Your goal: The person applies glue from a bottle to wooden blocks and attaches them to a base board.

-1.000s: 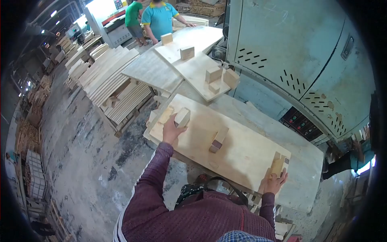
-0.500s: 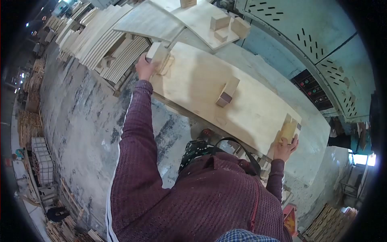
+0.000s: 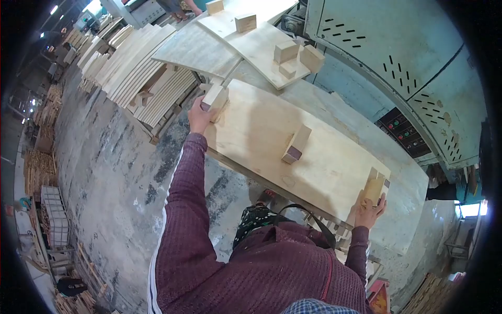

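Closed around the left block (image 3: 216, 97), the left hand (image 3: 198, 117) holds it at one end of the board (image 3: 251, 131); the right hand (image 3: 368, 213) grips the right block (image 3: 374, 190) near the other. Between both grips lies the middle block (image 3: 298, 142).

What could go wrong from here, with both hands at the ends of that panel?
The left hand grips the left block close to the panel's end, so a slip might send it over the edge. The middle block has no hand on it and could shift if the panel is jolted. Fingers of the right hand might get pinched if the right block tips.
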The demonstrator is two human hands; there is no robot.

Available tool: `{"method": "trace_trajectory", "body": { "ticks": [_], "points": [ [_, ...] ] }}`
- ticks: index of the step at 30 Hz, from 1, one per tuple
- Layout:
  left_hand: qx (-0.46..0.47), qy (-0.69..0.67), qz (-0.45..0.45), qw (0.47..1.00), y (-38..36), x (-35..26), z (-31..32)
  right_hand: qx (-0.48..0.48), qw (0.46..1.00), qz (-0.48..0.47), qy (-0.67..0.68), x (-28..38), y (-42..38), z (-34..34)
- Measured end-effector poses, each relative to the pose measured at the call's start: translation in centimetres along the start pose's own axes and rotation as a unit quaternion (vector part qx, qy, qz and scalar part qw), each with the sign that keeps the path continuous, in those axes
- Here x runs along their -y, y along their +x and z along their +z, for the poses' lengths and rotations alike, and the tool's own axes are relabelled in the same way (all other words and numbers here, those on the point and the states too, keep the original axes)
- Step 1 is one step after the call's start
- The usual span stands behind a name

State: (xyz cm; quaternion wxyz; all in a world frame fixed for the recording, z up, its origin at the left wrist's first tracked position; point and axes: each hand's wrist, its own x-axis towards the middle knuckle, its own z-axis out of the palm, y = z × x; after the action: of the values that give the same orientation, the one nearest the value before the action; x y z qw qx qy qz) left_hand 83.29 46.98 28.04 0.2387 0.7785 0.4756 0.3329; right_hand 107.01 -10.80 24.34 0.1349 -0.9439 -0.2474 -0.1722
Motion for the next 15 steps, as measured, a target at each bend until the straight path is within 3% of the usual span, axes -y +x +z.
{"method": "trace_trajectory", "body": {
  "ticks": [3, 5, 8, 12, 15],
  "points": [
    [-0.041, -0.014, 0.016, 0.999, 0.0, 1.9, 0.7, -0.013, 1.000, 0.003, 0.002, 0.0, 0.2, 0.5],
    [0.039, -0.249, -0.044, 0.967, 0.3, 6.4, 2.6, -0.013, 1.000, 0.004, 0.004, -0.2, 0.0, 0.7],
    [0.112, -0.234, -0.111, 0.959, 0.4, 9.4, 4.6, -0.006, 1.000, 0.001, -0.009, -0.3, 0.2, 0.7],
    [0.081, -0.264, -0.087, 0.957, -1.1, 6.8, 4.1, -0.003, 1.000, 0.004, -0.016, -0.5, 0.1, 0.9],
    [0.064, -0.202, -0.108, 0.971, -1.6, 5.4, 3.4, -0.004, 1.000, 0.000, -0.014, 0.0, 0.2, 0.5]
  ]
}}
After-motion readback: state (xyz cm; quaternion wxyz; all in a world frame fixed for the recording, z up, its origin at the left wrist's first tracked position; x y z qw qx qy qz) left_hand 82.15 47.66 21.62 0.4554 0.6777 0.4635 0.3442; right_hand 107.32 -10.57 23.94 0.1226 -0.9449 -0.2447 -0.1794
